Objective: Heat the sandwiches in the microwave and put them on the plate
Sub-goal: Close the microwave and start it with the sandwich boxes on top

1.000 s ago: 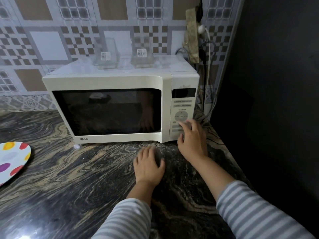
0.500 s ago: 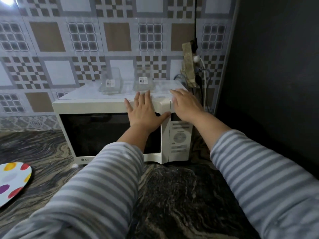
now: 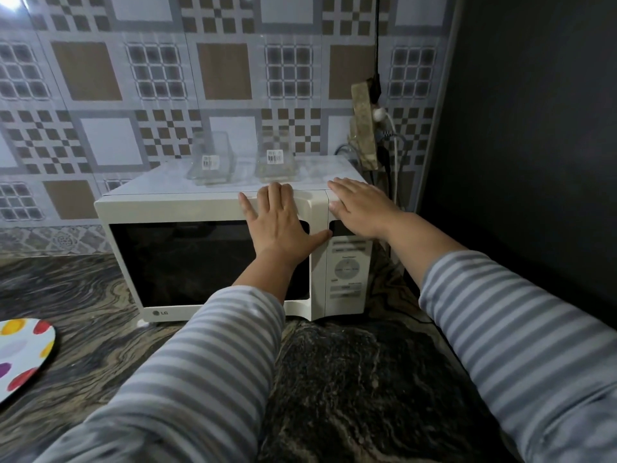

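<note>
Both hands stay flat, fingers spread, on the microwave (image 3: 207,208), its long axis left-right, door facing the camera: left hand (image 3: 280,222), right hand (image 3: 362,208)

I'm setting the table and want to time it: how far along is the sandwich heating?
Done: nothing can be confirmed; the microwave door is shut and its window is too dark to show sandwiches. In hand: the left hand lies flat on the door's upper right corner, and the right hand rests on top of the control panel. Left: plating, since the spotted plate shows no sandwich on its visible part.
</note>
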### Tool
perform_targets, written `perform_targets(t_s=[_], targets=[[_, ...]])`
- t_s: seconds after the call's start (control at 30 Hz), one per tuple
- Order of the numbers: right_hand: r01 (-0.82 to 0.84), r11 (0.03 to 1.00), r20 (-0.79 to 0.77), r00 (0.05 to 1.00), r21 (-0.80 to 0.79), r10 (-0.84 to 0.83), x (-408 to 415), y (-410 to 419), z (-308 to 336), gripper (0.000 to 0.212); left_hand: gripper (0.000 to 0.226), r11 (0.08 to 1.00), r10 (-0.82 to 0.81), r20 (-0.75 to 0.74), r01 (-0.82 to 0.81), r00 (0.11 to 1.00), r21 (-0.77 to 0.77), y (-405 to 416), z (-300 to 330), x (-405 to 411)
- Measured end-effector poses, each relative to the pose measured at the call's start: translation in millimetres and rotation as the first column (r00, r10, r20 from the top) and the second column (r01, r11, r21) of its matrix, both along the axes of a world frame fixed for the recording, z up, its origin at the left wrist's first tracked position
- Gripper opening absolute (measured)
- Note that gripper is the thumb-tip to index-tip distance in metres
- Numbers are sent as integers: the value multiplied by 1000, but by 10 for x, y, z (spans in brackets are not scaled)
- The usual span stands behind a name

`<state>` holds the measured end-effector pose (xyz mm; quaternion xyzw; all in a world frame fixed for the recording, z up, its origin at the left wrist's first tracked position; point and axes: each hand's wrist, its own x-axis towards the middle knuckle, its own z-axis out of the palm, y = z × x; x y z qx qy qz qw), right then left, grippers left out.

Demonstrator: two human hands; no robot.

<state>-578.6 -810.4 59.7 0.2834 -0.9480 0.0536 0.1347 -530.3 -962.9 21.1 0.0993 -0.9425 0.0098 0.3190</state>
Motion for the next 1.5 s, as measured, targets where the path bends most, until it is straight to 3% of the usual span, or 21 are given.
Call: perform_targets(t_s=[0.43, 1.0, 1.2, 1.27, 1.4, 1.5], targets=[[6, 1000, 29, 1000, 7, -6, 53, 0, 47, 57, 114, 994, -13, 18, 15, 1000, -108, -58, 119, -67], [45, 999, 40, 998, 20, -45, 76, -17, 52, 56, 125, 998, -3, 77, 8, 997, -69, -18, 202, -31], [69, 997, 90, 993, 31, -72, 174, -55, 136, 55, 122, 997, -55, 36, 57, 998, -55, -58, 116, 307], [83, 996, 131, 988, -45, -76, 203, -91, 163, 53, 116, 995, -81, 27, 82, 996, -62, -67, 95, 434], [6, 927, 81, 996, -375, 27, 457, -226, 83, 46, 114, 997, -67, 38, 66, 997, 43, 6, -36, 649], [-113, 912, -3, 993, -395, 121, 704, -269, -70, 45, 117, 998, -44, 91, 40, 995, 50, 0, -23, 737]])
